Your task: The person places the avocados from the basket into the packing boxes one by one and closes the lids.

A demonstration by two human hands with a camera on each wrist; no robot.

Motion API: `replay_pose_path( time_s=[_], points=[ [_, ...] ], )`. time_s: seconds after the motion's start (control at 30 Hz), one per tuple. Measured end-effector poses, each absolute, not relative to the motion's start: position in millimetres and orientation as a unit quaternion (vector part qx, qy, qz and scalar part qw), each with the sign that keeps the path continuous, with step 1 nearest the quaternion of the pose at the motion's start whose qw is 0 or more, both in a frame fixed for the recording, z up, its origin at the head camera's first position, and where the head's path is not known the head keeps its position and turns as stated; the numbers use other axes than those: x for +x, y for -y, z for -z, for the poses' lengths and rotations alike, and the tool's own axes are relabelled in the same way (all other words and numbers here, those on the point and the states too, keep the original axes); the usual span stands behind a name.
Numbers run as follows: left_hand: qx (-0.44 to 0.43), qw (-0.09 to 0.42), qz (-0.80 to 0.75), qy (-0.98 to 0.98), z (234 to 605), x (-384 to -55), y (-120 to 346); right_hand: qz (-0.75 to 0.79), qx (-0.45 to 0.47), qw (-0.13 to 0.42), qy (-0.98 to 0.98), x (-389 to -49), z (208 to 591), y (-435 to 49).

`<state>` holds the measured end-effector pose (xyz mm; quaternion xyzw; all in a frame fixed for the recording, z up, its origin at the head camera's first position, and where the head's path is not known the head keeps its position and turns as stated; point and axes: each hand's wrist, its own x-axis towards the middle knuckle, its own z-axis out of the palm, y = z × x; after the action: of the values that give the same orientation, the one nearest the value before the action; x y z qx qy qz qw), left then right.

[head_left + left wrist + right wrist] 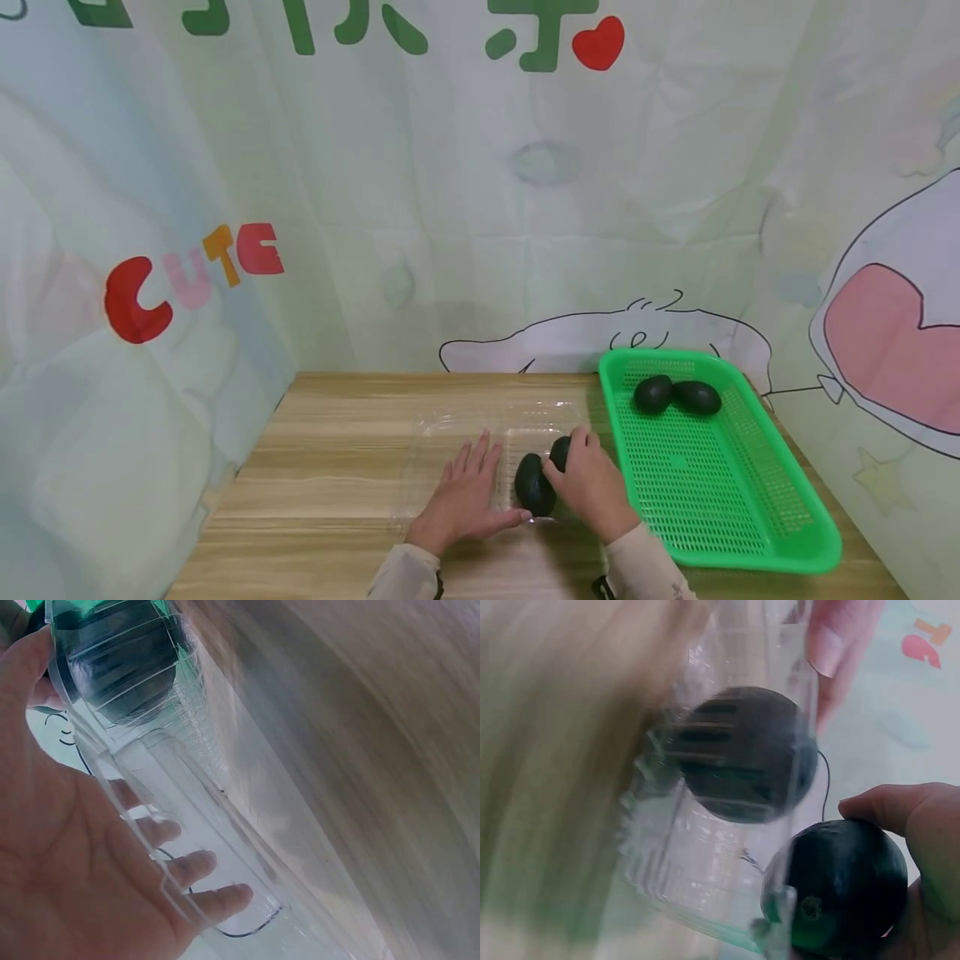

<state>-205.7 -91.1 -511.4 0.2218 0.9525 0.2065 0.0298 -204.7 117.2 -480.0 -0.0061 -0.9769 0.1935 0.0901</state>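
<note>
A clear plastic clamshell box (519, 440) lies opened out on the table, its lid (426, 460) to the left. One dark avocado (534, 487) sits in the box's right half. My right hand (597, 490) grips a second avocado (836, 885) between thumb and fingers, at the box's right side, close beside the first one. My left hand (467, 502) rests across the middle of the box, fingers extended. Its thumb (26, 664) lies along the near rim, and the fingers show through the clear plastic in the left wrist view.
A green plastic basket (750, 542) stands to the right of the box, with two avocados (652, 395) at its far end. The wooden table (300, 467) meets a printed cloth backdrop (450, 250) at the back and sides.
</note>
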Motion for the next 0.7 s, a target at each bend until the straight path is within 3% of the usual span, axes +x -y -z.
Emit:
replay_pose_path(
  time_s=[0.7],
  points=[
    [0.222, 0.02, -0.202, -0.954, 514, -208, 90, -0.168, 0.039, 0.144, 0.974, -198, 504, -105]
  ],
)
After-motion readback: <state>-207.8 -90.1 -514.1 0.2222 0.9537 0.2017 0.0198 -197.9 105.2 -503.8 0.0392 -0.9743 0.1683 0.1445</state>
